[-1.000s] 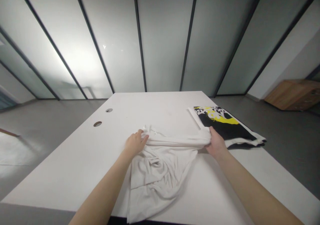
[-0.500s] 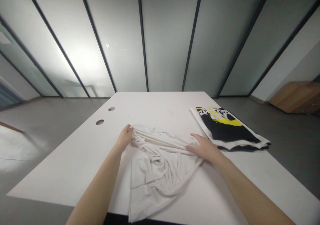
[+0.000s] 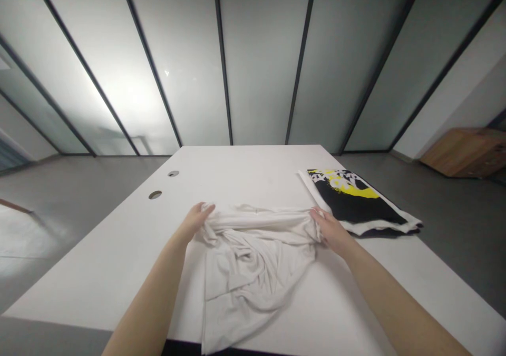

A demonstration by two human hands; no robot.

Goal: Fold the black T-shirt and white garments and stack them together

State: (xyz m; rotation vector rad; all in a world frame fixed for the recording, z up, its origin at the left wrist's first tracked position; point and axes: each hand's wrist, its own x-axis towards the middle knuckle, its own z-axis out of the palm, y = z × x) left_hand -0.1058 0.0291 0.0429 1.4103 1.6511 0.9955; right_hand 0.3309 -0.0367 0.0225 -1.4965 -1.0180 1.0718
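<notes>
A crumpled white cloth garment [image 3: 256,272] lies on the white table, its lower end reaching the near edge. My left hand [image 3: 197,220] pinches its far left corner between thumb and fingers. At the far right corner, my right hand [image 3: 329,228] grips the fabric the same way, thumb on top. Between both hands the far edge is stretched into a nearly straight band, while loose folds bunch up below it. The fingers under the cloth are partly hidden.
To the right, a folded black and white garment [image 3: 356,200] with a yellow print lies on the white table [image 3: 245,171]. Two round holes pierce the tabletop at the left. Frosted glass panels [image 3: 261,66] stand behind, and a wooden cabinet [image 3: 466,153] is at the right.
My right hand has closed on the garment's far right corner, having been spread along its edge. The far edge is now straighter and tauter between the hands.
</notes>
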